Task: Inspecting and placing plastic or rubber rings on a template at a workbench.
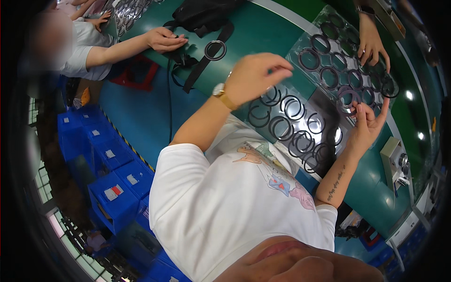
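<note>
My right hand [369, 123] pinches a purplish-grey ring [342, 109] between thumb and fingers at the near edge of a clear plastic tray [294, 52], with its index finger stretched out. Round dark rings [308, 59] sit in the tray's pockets. My left hand [258, 77], with a watch on its wrist, hangs over the bench left of the tray. Its fingers and thumb curl together, slightly blurred; whatever they may hold does not show. Just below it, several thin black rings [294, 107] lie on a shiny clear sheet [300, 123] close to my body.
Another person's hand [372, 44] reaches over the tray's far right. At left, a co-worker's hand [164, 40] is near a lone ring [215, 50] and a black bag [202, 16] on the green bench [268, 28]. Blue bins [112, 192] stand behind at left; a small metal box [391, 155] sits right.
</note>
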`<state>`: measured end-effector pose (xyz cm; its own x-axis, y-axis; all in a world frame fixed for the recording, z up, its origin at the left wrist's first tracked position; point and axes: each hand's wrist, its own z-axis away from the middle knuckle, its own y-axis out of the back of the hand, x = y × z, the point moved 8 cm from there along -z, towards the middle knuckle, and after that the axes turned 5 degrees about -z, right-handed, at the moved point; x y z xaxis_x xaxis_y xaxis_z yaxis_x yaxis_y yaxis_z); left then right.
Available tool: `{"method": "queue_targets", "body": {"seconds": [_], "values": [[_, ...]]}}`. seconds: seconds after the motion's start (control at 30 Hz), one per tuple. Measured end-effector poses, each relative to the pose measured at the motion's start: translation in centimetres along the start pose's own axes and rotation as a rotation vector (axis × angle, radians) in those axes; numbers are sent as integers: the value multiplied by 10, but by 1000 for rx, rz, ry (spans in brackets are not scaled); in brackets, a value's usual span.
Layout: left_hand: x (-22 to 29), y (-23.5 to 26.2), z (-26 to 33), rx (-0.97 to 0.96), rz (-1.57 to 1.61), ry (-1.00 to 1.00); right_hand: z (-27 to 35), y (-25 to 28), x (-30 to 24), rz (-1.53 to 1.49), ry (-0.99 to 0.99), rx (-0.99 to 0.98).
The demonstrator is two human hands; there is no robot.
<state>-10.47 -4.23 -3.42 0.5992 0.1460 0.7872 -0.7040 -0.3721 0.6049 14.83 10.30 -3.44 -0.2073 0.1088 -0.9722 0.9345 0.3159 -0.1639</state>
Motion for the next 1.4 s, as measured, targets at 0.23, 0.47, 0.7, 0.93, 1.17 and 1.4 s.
{"method": "queue_targets", "body": {"seconds": [0.23,0.47,0.7,0.93,1.17,1.4], "values": [[-73,77,47,398,-850,95,1,-2,0,-29,20,-16],[-36,75,34,444,-631,-151,4,-7,-3,-29,42,-31],[2,-21,-8,-148,711,-26,8,-5,-4,-113,17,-76],[23,-79,-16,-298,980,293,3,9,-9,-119,42,7],[38,-83,-11,-392,1167,291,-3,25,-13,-136,86,104],[47,-76,-10,-414,1217,264,-4,30,-12,-148,90,124]]}}
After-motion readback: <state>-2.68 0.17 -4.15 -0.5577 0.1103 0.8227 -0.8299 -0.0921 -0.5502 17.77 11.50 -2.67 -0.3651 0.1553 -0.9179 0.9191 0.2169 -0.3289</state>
